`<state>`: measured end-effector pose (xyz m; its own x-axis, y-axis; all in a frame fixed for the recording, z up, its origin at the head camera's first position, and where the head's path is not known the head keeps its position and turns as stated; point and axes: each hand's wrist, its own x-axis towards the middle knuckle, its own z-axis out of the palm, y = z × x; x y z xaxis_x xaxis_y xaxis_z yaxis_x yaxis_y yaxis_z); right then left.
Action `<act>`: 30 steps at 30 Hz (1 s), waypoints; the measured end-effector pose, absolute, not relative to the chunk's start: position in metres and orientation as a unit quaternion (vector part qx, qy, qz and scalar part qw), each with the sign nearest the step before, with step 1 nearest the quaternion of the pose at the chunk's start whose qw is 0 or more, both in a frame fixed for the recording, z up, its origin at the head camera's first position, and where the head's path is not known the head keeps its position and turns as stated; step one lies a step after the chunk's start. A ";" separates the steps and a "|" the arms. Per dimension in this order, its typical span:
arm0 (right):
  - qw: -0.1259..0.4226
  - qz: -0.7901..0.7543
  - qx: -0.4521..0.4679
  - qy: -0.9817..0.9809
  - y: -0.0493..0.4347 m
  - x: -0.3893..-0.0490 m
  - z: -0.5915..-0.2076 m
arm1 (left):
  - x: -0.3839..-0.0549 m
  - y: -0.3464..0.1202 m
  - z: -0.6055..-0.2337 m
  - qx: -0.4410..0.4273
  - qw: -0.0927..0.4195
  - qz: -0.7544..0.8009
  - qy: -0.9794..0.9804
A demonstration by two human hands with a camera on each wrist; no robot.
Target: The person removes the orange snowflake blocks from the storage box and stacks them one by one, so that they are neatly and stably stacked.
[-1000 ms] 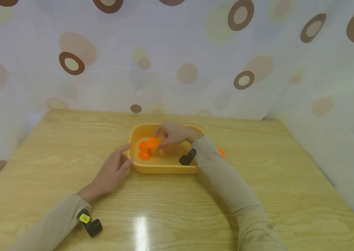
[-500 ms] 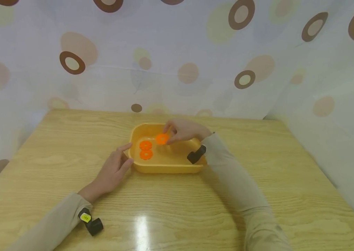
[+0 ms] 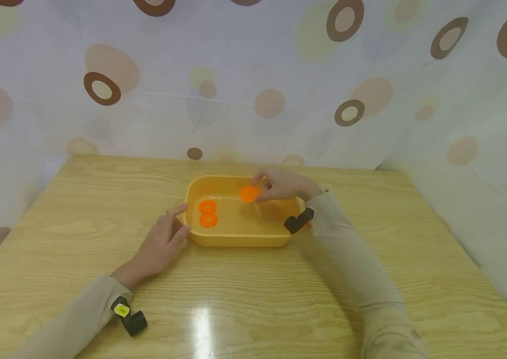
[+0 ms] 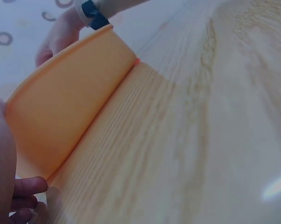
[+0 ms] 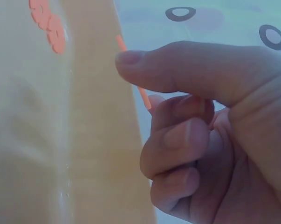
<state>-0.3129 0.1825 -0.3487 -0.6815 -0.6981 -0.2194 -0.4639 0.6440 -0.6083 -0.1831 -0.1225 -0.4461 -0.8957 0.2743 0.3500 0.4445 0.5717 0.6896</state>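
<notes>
My right hand [image 3: 282, 184] pinches a flat orange notched disc [image 3: 249, 194] with a hole in its middle, above the back right half of a yellow plastic tub [image 3: 240, 240]. In the right wrist view the disc [image 5: 146, 99] shows edge-on behind the thumb. Two similar orange discs, a far one [image 3: 207, 207] and a near one [image 3: 208, 220], lie touching on the tub floor at the left. At the tub's left end my left hand [image 3: 159, 244] touches the rim with extended index finger and thumb; its lower fingers [image 4: 30, 185] show near the tub's base.
Another orange piece [image 3: 309, 224] lies just right of the tub, mostly hidden by the right wrist. The tub stands on a wooden table [image 3: 244, 299]. A patterned cloth [image 3: 235, 75] hangs behind and along the sides. Each wrist carries a small black camera.
The right hand has lifted the disc away from the two others and carried it rightward and back across the tub. My left hand has stayed at the tub's left end.
</notes>
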 end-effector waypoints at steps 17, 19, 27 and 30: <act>0.205 -0.325 -0.287 0.878 0.226 -0.303 -0.352 | -0.184 -0.123 -0.447 -0.208 0.104 -0.415 -0.880; 0.207 -0.331 -0.281 0.877 0.230 -0.302 -0.352 | -0.183 -0.123 -0.446 -0.208 0.104 -0.416 -0.879; 0.201 -0.359 -0.269 0.871 0.246 -0.296 -0.354 | -0.184 -0.123 -0.447 -0.214 0.110 -0.413 -0.878; 0.203 -0.374 -0.257 0.868 0.253 -0.292 -0.355 | -0.184 -0.123 -0.447 -0.214 0.108 -0.413 -0.878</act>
